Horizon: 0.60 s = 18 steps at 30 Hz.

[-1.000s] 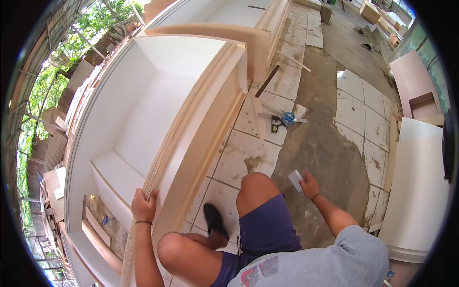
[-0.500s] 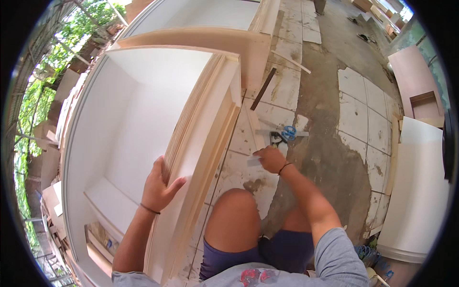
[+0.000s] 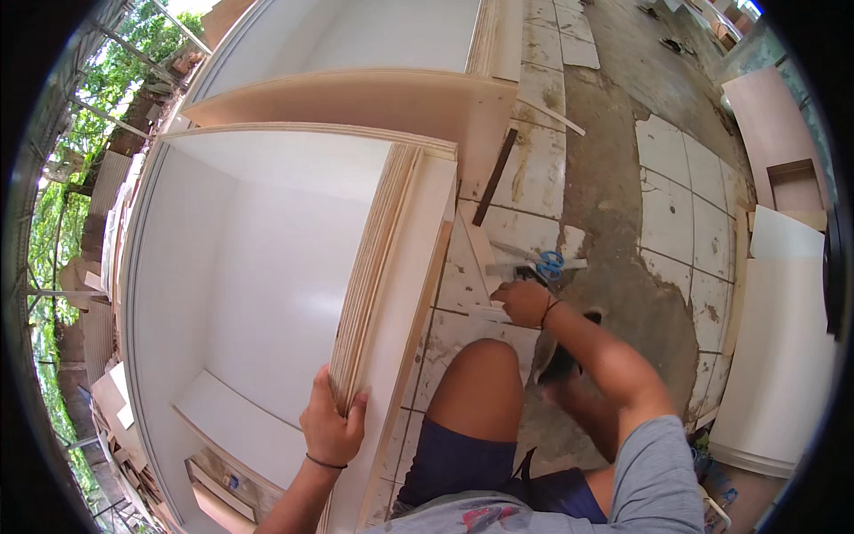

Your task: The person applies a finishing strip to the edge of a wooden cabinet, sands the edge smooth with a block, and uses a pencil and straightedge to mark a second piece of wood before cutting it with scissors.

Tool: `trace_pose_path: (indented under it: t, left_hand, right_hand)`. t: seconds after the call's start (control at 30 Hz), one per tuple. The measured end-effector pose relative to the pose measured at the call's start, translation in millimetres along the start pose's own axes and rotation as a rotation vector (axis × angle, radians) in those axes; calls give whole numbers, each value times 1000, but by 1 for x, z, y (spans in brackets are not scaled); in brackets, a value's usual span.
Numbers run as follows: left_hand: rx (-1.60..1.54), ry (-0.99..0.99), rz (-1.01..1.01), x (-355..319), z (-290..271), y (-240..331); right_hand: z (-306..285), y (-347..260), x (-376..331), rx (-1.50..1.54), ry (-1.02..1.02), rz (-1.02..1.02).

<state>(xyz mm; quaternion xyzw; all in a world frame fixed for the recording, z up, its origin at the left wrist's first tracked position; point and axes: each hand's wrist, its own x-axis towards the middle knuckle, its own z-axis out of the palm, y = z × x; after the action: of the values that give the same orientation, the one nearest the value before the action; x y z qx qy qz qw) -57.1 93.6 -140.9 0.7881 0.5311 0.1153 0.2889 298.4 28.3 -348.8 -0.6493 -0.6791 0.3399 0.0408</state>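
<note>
My left hand point(image 3: 334, 418) grips the layered plywood front edge point(image 3: 378, 258) of a white-lined cabinet point(image 3: 267, 249) lying on the left, its thumb on one side and its fingers on the other. My right hand point(image 3: 525, 303) is low over the floor, closed on a small flat pale piece point(image 3: 489, 313) whose kind I cannot make out. Just beyond that hand lie blue-handled scissors point(image 3: 550, 264) and a narrow pale strip point(image 3: 569, 264). A dark object beside them is partly covered by the hand. My bent knee is between the cabinet and my right forearm.
Another cabinet point(image 3: 382, 44) adjoins at the far end. A dark strip point(image 3: 495, 178), a pale wood strip point(image 3: 476, 240) and a thin white strip point(image 3: 551, 117) lie on the broken-tiled floor point(image 3: 672, 222). Pale panels point(image 3: 769, 347) stand at right.
My left hand has moved nearer along the cabinet edge and closed round it. The right hand, still with the flat piece, has shifted slightly. My view and legs have shifted, and a foot now shows.
</note>
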Motion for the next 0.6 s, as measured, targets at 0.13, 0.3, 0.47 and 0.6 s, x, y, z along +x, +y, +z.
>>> trace_pose_path:
  t: [0.13, 0.3, 0.47, 0.6]
  left_hand:
    - [-6, -15, -50, 2, -2, 4]
    - [33, 12, -53, 1, -2, -2]
    - [88, 7, -89, -3, -3, 2]
    - [140, 4, -97, -4, -1, 1]
  right_hand:
    - [-74, 26, 20, -301, -183, -115]
    - [-100, 86, 80, -360, -158, -38]
    - [-55, 126, 155, -347, 4, 2]
    - [-13, 133, 170, -403, 159, 9]
